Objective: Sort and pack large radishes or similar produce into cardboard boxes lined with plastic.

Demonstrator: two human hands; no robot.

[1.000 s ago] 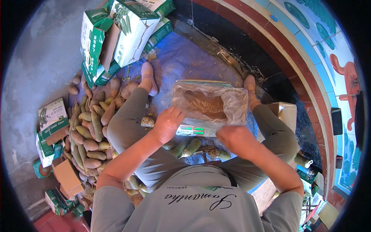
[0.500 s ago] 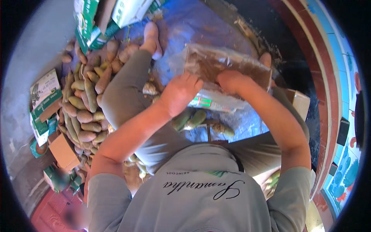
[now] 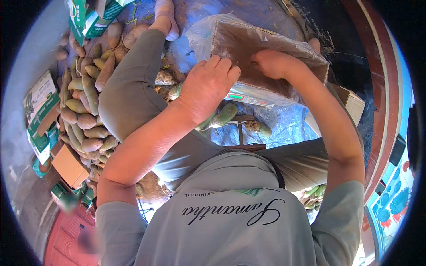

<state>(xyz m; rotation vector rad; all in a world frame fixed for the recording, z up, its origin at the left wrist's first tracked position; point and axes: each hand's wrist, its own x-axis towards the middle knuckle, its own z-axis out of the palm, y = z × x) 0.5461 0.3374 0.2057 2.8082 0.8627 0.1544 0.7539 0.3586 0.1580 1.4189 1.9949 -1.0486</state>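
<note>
An open cardboard box, lined with clear plastic film, stands tilted in front of me. My left hand is closed at its near left rim, fingers curled over the edge on the plastic film. Inside the box my right hand has its fingers curled toward the inner wall; what they hold, if anything, is hidden. Under the box's near side shows a scale with a lit green display. Several long greenish vegetables lie between my legs, just nearer than the scale.
To the left is a large heap of greenish and reddish-brown vegetables. Green-and-white printed cartons stand beside it and at the far left. Another brown carton sits right of the box. Blue sheeting covers the floor.
The view has shifted, and more of the box's inside shows. My right hand has drawn away from the near rim, deeper into the box; my left hand stays at the near left rim.
</note>
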